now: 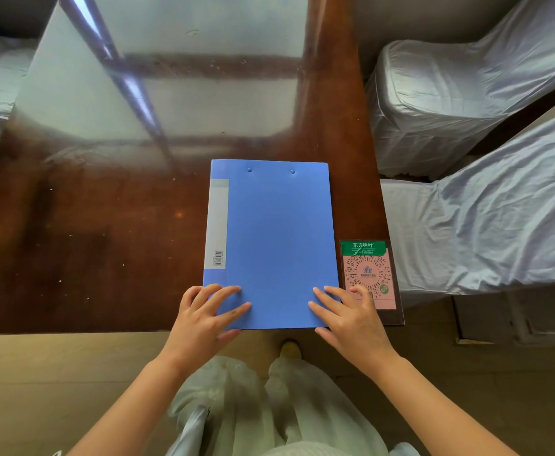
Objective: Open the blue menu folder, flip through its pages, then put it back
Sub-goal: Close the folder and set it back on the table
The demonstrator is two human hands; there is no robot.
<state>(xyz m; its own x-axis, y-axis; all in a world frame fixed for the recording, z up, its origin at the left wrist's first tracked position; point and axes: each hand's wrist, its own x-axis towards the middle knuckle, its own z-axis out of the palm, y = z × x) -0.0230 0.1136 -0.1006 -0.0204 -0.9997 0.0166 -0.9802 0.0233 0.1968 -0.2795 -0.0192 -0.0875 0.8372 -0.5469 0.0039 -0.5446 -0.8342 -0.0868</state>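
QR card at lower right reads "东方树叶" on its green header. Blue menu folder lies closed at frame centre, near edge flush with table edge; open tabletop to the left. Left hand and right hand rest spread, fingers flat on the folder's near corners, gripping nothing.
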